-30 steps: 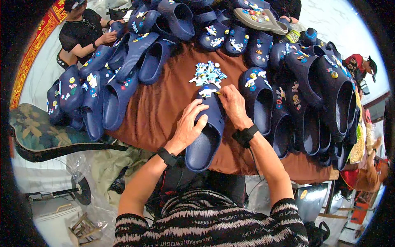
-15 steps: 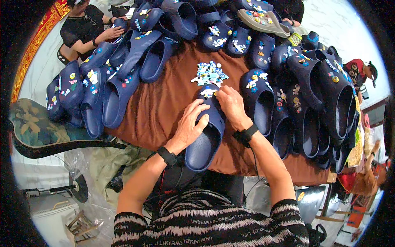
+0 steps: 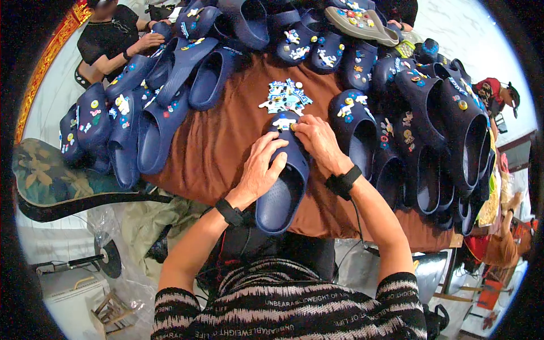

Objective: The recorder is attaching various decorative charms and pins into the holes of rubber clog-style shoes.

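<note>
Navy clog (image 3: 292, 165), one, laid on brown cloth (image 3: 221, 144), open foot well (image 3: 276, 201) at the near end; clasped by the left hand (image 3: 262, 163). At its toe, beside a white charm (image 3: 283, 122), a small yellow charm (image 3: 293, 127) is pinched by the right hand (image 3: 318, 141). Loose charms (image 3: 288, 102) are heaped just beyond the toe.
</note>
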The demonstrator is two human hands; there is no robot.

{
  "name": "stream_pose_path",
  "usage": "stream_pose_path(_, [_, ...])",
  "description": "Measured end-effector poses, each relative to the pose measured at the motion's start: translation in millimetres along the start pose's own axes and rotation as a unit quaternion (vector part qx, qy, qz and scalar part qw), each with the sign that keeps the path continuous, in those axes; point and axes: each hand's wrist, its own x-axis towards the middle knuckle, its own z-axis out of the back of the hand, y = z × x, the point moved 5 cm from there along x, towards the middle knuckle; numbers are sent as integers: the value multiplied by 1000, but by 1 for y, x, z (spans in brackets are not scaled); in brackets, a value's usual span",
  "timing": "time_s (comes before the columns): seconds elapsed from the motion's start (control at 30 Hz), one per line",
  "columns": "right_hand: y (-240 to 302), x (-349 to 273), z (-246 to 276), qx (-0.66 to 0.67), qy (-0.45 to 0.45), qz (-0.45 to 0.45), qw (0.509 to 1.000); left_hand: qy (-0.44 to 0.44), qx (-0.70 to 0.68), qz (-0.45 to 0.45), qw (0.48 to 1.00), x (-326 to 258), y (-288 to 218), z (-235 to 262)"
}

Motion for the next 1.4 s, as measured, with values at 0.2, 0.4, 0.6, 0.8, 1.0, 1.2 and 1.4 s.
stream_pose_path(0.2, [-26,-14,-8,262,-37,-133,955,-2,-12,6,1000,-3,-2,1])
stream_pose_path(0.4, [-52,-5,-16,205,-57,-239,948,4,-16,2,1000,-2,0,1])
stream_pose_path(0.6, [-78,23,-35,160,-42,-241,956,8,-13,-9,1000,-2,1,4])
stream_pose_path(0.8, [-110,27,-46,45,-68,-258,963,53,18,-21,998,23,-8,12])
stream_pose_path(1.0, [-104,49,-45,11,-73,-234,969,181,203,-45,961,61,-9,-7])
stream_pose_path(1.2, [-105,56,-43,-31,-55,-237,970,278,257,-16,926,67,-8,-12])
stream_pose_path(1.4, [-133,40,-36,116,-102,-268,951,256,235,-27,937,65,-11,-15])
